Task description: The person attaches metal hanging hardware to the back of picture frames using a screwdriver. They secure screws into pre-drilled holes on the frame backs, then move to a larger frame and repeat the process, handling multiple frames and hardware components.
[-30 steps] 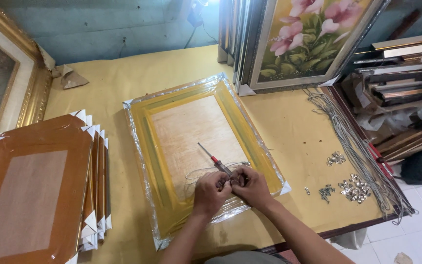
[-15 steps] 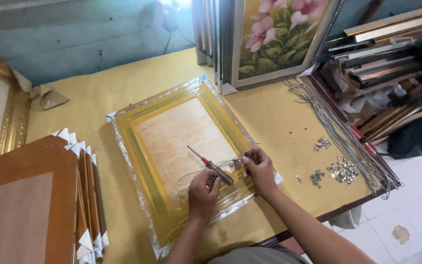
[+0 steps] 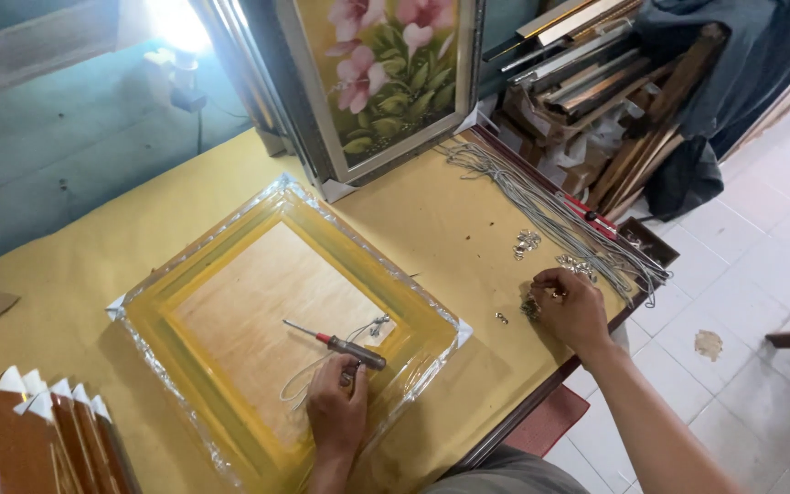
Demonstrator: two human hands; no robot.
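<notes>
Reaching across the yellow tabletop [image 3: 432, 229]: right hand [image 3: 571, 306] curled over a scatter of small metal fittings [image 3: 530, 309] near the table's right edge, fingertips pinched, apparently picking one; whether a piece is already between the fingers, cannot tell. Left hand [image 3: 338, 410] resting on the near rail of the plastic-wrapped yellow picture frame [image 3: 185, 366], face-down, fingers pressed by the wire [image 3: 308, 370] on the backing board, clasping nothing visibly. Red-handled screwdriver [image 3: 340, 346] lying loose on the board, just above the left hand, untouched.

Step, as judged: fetching hanging hardware for the frame's back. Next move likely calls for a firm pinch on one small fitting, carried back to the rail near the wire.

Edges: fittings close to table lip, bundle of grey cords [image 3: 550, 215] just beyond. Open tabletop between frame corner and right hand; flower painting [image 3: 386, 73] propped behind, stacked brown frames [image 3: 38, 434] at left.
</notes>
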